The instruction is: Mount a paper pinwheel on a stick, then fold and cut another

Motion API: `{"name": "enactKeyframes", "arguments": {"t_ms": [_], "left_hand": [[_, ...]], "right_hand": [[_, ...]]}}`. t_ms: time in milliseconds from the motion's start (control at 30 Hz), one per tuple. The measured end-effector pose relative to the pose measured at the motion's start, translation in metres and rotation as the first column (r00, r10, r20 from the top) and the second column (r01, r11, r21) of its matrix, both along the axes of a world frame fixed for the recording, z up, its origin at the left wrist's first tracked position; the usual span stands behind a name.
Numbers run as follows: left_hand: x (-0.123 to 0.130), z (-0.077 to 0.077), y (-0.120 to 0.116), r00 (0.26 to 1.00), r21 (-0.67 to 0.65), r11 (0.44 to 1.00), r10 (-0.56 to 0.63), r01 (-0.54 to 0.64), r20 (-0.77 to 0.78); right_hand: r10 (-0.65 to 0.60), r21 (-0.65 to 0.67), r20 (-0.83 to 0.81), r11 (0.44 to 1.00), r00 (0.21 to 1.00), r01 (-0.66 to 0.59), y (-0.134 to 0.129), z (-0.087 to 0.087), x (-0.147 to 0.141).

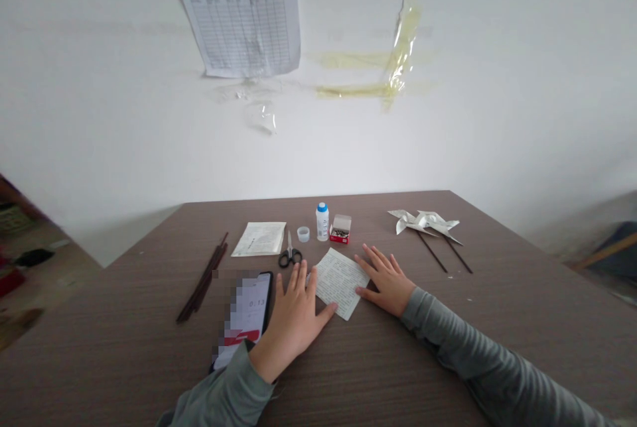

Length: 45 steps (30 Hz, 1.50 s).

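A square sheet of paper (342, 283) covered in small writing lies on the table, one corner toward me. My left hand (297, 314) is spread flat at its left edge, with the thumb near the lower corner. Across from it, my right hand (385, 281) lies with fingers apart, its fingertips at the sheet's right edge. Neither hand grips anything. Just beyond my left fingers are black-handled scissors (290, 256). A phone (249, 314) showing a timer lies left of my left hand, partly covered by the forearm and pixelated.
Behind the sheet stand a white bottle (322, 223) with a blue cap, a small clear cup (303, 234) and a red box (340, 231) of small metal pieces. Stacked paper (259, 239) and brown sticks (204, 281) lie left; two paper pinwheels (425, 223) on sticks lie right.
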<state>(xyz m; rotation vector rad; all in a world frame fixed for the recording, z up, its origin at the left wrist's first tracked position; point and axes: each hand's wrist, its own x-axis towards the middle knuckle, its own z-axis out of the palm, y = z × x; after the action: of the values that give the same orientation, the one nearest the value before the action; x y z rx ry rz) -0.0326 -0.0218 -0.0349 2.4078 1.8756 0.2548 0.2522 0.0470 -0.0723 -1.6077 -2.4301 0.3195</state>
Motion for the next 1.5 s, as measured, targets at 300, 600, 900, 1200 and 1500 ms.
{"name": "enactKeyframes", "arguments": {"t_ms": [300, 600, 900, 1200, 1500], "left_hand": [[-0.01, 0.007, 0.005, 0.991, -0.045, 0.992, -0.116, 0.119, 0.066], [-0.019, 0.022, 0.008, 0.992, -0.101, 0.993, -0.055, 0.067, 0.116], [-0.02, 0.025, 0.007, 0.983, -0.018, 0.997, -0.07, 0.074, 0.171], [-0.024, 0.02, 0.012, 0.977, 0.039, 0.993, -0.118, 0.113, 0.176], [-0.02, 0.017, 0.013, 0.976, 0.075, 0.986, -0.161, 0.152, 0.149]], "right_hand": [[0.239, 0.059, -0.127, 0.971, 0.963, -0.233, 0.001, 0.002, 0.007], [0.278, 0.022, -0.172, 0.96, 0.945, -0.279, 0.02, -0.008, 0.024], [0.29, 0.049, -0.202, 0.957, 0.936, -0.286, 0.021, -0.008, 0.025], [0.275, 0.077, -0.215, 0.961, 0.937, -0.265, 0.016, 0.007, 0.026], [0.247, 0.075, -0.249, 0.969, 0.937, -0.235, 0.01, 0.019, 0.022]]}}
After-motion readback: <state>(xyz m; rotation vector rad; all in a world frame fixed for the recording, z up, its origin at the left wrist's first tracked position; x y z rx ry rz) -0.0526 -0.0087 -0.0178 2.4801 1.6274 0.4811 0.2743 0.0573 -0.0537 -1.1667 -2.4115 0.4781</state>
